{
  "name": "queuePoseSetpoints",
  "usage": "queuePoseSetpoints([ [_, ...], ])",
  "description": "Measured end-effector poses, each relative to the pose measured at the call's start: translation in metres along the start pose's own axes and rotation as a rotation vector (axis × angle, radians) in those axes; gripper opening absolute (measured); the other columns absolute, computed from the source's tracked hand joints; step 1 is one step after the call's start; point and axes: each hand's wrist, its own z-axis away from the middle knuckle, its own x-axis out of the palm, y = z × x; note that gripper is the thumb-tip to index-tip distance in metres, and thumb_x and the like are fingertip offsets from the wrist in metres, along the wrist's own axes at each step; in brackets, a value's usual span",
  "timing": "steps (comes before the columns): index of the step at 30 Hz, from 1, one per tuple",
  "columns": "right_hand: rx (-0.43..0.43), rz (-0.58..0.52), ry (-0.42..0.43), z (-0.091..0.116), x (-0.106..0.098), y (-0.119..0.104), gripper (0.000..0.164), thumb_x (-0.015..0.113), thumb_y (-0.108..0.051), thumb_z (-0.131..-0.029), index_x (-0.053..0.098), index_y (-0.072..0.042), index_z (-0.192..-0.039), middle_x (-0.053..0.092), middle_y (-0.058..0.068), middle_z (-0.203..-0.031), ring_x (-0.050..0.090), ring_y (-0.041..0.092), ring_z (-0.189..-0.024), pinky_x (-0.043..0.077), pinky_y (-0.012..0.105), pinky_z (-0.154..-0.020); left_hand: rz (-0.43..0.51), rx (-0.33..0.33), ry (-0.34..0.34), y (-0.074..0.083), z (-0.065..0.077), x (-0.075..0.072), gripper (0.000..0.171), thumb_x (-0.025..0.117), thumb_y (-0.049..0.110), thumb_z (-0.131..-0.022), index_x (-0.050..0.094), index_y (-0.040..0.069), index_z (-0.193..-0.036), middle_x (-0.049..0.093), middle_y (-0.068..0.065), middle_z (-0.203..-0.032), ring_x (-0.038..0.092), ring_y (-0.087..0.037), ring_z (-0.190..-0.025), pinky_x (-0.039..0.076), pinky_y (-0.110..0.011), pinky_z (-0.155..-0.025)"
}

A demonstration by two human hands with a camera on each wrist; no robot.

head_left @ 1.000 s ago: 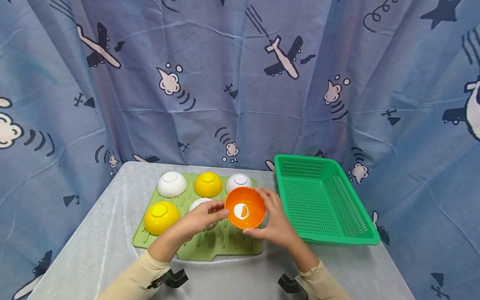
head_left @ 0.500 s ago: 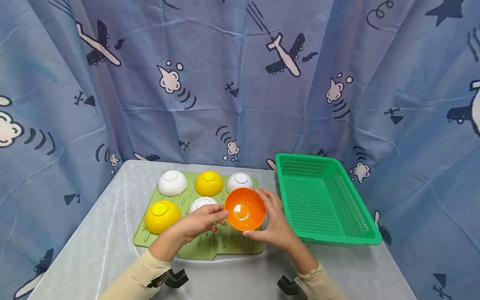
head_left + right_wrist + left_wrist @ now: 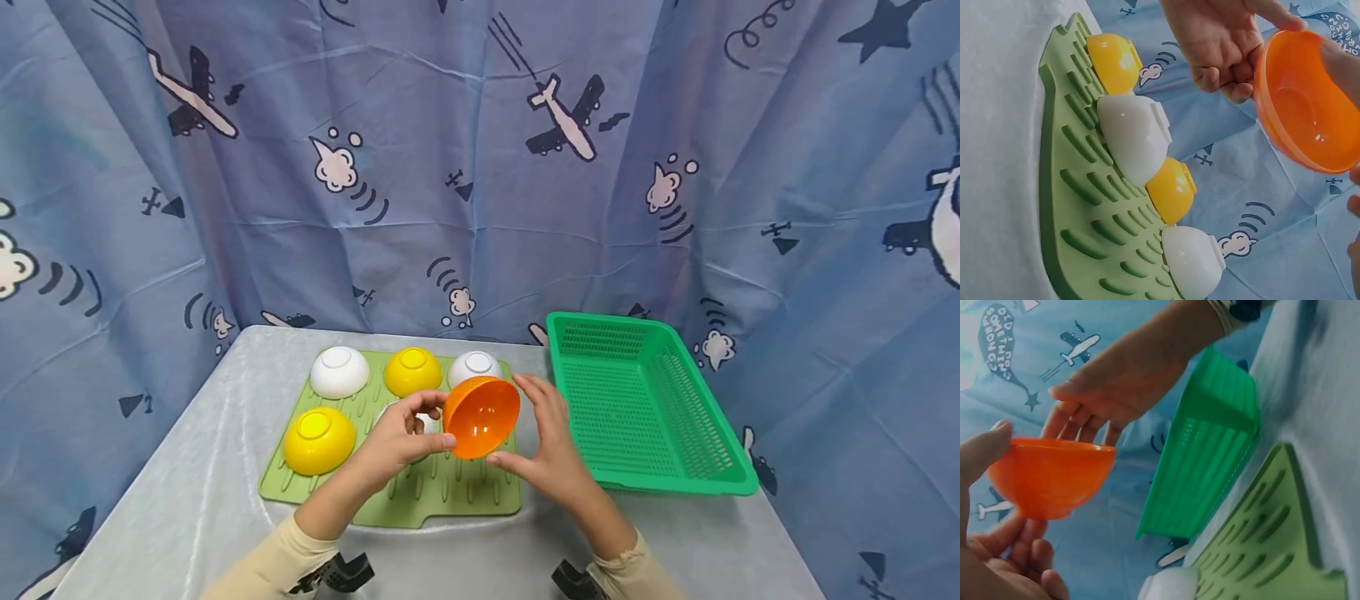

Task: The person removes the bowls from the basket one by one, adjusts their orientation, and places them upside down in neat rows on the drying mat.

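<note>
An orange bowl (image 3: 481,417) is up in the air over the green mat (image 3: 465,492), tilted so its inside faces right. My left hand (image 3: 397,433) pinches its left side, thumb at the rim and fingers against the base. In the left wrist view the orange bowl (image 3: 1054,478) is seen side-on. My right hand (image 3: 551,446) is spread around the bowl's right side, thumb and fingers straight, with a gap to the rim in the head view. From the right wrist, the right thumb (image 3: 1341,69) overlaps the bowl.
On the mat, upside down, are white bowls (image 3: 340,372) and yellow bowls (image 3: 320,442); one white bowl (image 3: 429,423) is partly hidden by my left hand. A green basket (image 3: 600,481) stands at the right of the table (image 3: 465,558), a blue curtain (image 3: 420,183) behind.
The orange bowl has turned from facing me to tilting rightward, shifting slightly left. My right fingers and thumb have come away from its rim; my left fingers have moved behind its base.
</note>
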Motion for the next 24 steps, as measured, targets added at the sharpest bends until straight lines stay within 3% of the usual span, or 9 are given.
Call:
queuePoseSetpoints([
  [2,0.032,-0.023,0.021,-0.0004,-0.0024,-0.002,0.103,0.095,-0.022,-0.07,0.04,-0.016,-0.156,0.039,0.009,-0.155,0.032,0.032,-0.143,0.036,0.067,-0.105,-0.124,0.076,0.033,0.0031,0.001,0.0001,0.06,0.091,0.025,-0.077,0.065,0.017,-0.13,0.064,0.0,-0.12,0.052,-0.025,-0.104,0.041,-0.029,-0.079],
  [4,0.065,-0.043,0.021,-0.0012,-0.0045,-0.0025,0.093,0.091,-0.02,-0.075,0.043,-0.015,-0.155,0.043,0.008,-0.154,0.035,0.032,-0.143,0.037,0.068,-0.105,-0.229,0.146,0.059,0.0052,0.002,-0.0001,0.064,0.094,0.026,-0.073,0.065,0.022,-0.13,0.063,0.005,-0.126,0.052,-0.024,-0.113,0.042,-0.035,-0.088],
  [9,0.182,-0.099,-0.066,-0.0006,-0.0075,-0.0048,0.077,0.084,-0.027,-0.085,0.047,-0.016,-0.152,0.052,0.006,-0.149,0.043,0.032,-0.141,0.036,0.068,-0.109,-0.411,0.277,0.087,0.0046,0.0026,-0.0013,0.071,0.098,0.02,-0.067,0.065,0.025,-0.13,0.056,0.005,-0.136,0.048,-0.024,-0.128,0.043,-0.055,-0.103],
  [13,0.289,-0.118,-0.155,0.0011,-0.0065,-0.007,0.074,0.082,-0.034,-0.087,0.049,-0.017,-0.151,0.053,0.005,-0.148,0.047,0.033,-0.139,0.036,0.069,-0.109,-0.547,0.361,0.083,0.0014,0.0023,-0.002,0.073,0.098,0.016,-0.065,0.064,0.024,-0.13,0.054,0.004,-0.136,0.043,-0.02,-0.127,0.041,-0.052,-0.103],
  [20,0.384,-0.132,-0.198,0.0007,-0.0033,-0.0063,0.073,0.083,-0.041,-0.085,0.052,-0.019,-0.147,0.055,0.004,-0.145,0.049,0.032,-0.137,0.032,0.07,-0.11,-0.62,0.464,0.066,-0.001,0.0009,-0.0033,0.075,0.099,0.015,-0.062,0.065,0.024,-0.128,0.052,0.002,-0.136,0.042,-0.022,-0.126,0.033,-0.051,-0.1],
  [24,0.406,-0.175,-0.198,-0.0005,-0.0025,-0.003,0.072,0.084,-0.039,-0.084,0.053,-0.018,-0.146,0.056,0.004,-0.144,0.048,0.032,-0.137,0.03,0.069,-0.112,-0.63,0.426,0.066,-0.0019,-0.0011,-0.0044,0.08,0.099,0.02,-0.063,0.062,0.027,-0.134,0.052,0.002,-0.139,0.042,-0.022,-0.127,0.032,-0.053,-0.101],
])
